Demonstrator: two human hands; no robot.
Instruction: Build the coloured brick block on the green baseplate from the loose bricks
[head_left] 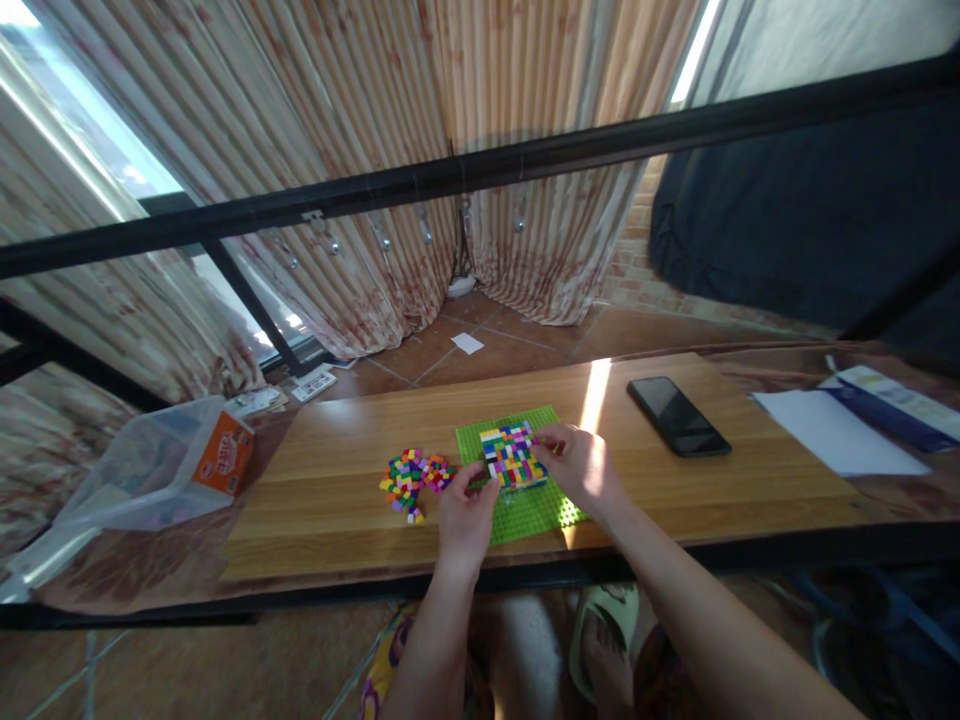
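Brick block [515, 457] sits on the green baseplate [517, 525], whose near edge lies close to that of the counter [330, 540]. The left hand [465, 510], half open, is at the block's near left corner; the right hand [576, 464] curls nearly closed at its right side, whether gripping a brick I cannot tell. Loose bricks [407, 476] lie just left; wood stretches between baseplate and phone [677, 415].

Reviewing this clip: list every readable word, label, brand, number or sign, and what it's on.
No text reads clearly.
Orange rectangular label on the clear plastic bin: white lettering, too blurred to read.
White paper sheet with dark print: too small to read.
Blue-and-white flat packet: any print is too small to tell.
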